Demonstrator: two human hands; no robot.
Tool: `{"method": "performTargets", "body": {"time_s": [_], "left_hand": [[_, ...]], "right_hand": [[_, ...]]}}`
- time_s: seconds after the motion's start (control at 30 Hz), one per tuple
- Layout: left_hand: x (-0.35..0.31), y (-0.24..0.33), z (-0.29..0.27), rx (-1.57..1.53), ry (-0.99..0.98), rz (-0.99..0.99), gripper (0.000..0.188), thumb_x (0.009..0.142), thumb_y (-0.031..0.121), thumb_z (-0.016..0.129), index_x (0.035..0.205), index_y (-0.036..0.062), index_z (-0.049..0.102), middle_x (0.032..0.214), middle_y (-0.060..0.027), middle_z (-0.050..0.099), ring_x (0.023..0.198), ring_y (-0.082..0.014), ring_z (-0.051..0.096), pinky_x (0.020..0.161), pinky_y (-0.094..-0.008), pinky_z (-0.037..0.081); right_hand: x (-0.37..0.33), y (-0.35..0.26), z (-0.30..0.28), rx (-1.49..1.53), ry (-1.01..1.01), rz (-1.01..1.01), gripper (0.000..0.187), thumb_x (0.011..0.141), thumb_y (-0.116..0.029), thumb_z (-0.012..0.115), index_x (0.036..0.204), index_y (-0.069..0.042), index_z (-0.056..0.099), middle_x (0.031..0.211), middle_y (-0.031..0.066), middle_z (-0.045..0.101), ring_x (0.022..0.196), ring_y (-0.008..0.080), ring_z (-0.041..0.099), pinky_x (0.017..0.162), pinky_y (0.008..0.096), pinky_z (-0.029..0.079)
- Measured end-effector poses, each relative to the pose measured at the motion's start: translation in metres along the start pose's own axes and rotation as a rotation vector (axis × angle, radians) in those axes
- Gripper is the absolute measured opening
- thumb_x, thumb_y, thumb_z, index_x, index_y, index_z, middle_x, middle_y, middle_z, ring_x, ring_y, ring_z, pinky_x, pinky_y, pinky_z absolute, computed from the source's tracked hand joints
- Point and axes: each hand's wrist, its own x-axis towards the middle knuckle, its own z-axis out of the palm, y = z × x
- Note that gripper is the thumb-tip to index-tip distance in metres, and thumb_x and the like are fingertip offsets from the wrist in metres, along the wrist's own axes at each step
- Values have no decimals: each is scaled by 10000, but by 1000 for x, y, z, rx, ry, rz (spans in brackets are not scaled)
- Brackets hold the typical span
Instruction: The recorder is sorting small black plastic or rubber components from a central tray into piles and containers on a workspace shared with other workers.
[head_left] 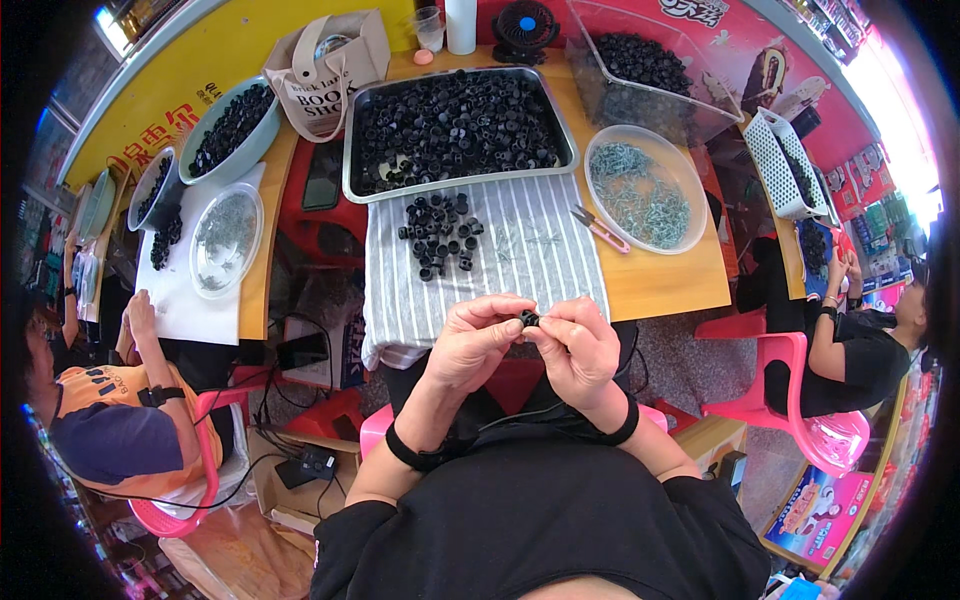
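Just over the near edge of the striped cloth, my left hand (478, 335) and my right hand (577, 345) meet, fingertips pinched on one small black plastic part (529, 318). Fingers cover most of it, so its exact shape is hard to see. Beyond my hands, a loose pile of similar black parts (440, 235) lies on the striped cloth (520, 225). Right of the pile, a few thin metal pieces (541, 240) are scattered. Behind them stands a metal tray (365, 186) heaped with black parts.
At the right, a round tub (690, 238) holds thin metal pieces; pink-handled snips (607, 233) lie beside it. A clear bin (700, 112), a small fan (526, 28) and a cloth bag (345, 70) stand at the back. People sit working at both sides.
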Motion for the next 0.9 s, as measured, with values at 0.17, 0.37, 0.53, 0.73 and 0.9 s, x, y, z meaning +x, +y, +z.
{"method": "performTargets", "body": {"time_s": [0.17,0.37,0.53,0.73,0.9], "left_hand": [[0,2,1,-3,-14,3,251,907,-36,646,1155,-24,678,1143,-110,650,1028,-170,631,870,-287,535],[2,1,1,8,-51,23,249,905,-33,648,1152,-28,680,1147,-133,643,1069,-202,626,911,-311,539],[3,2,1,2,-62,27,247,906,-33,645,1149,-32,682,1143,-142,641,1082,-214,623,918,-315,539],[2,1,3,20,-45,36,259,895,-16,651,1150,-51,676,1126,-169,629,1058,-235,616,917,-319,516],[2,1,1,9,-65,48,258,907,-7,652,1162,-42,675,1150,-155,638,1053,-227,642,912,-323,544]], "right_hand": [[0,0,1,-6,1,-18,201,721,-6,809,841,15,649,802,104,611,650,234,575,557,314,452],[-1,0,2,-18,6,4,195,724,-12,807,823,7,639,802,105,607,643,236,571,545,318,450],[1,-1,1,-45,-2,-27,200,717,-17,809,819,6,639,792,100,606,640,236,570,541,321,451],[0,0,2,-57,-8,-41,196,719,-20,807,818,1,639,800,103,611,641,245,573,538,327,451],[0,-1,2,-56,-10,-24,200,725,-25,807,819,-3,632,798,104,610,637,251,574,535,330,452]]}}
